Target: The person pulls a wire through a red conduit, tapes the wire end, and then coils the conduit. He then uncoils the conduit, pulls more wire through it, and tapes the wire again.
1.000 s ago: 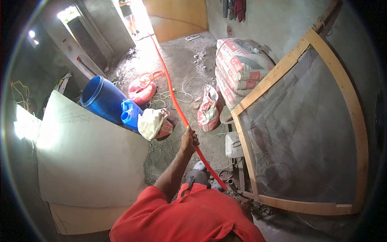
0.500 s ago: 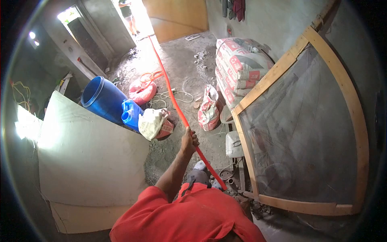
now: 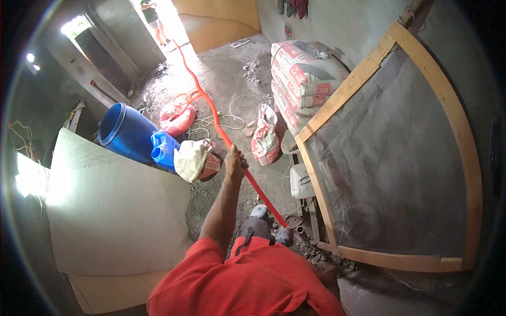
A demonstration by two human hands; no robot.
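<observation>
My left hand is closed around a long red hose, with my arm stretched forward. Beyond the hand, the hose runs in a wavy line toward the bright doorway at the far end. Behind the hand it slants down to an end beside my shoe. My right hand is out of sight; a bit of the right arm shows beside my red shirt.
A person stands in the doorway. Stacked cement bags and a wood-framed mesh screen are on the right. A blue barrel, blue jerrycan, filled sacks and a pale board line the left. Loose cables cross the floor.
My left hand has pushed farther forward, still gripping the hose. The hose's near end has moved forward too, and its far stretch is now wavier. The whole view has shifted slightly.
</observation>
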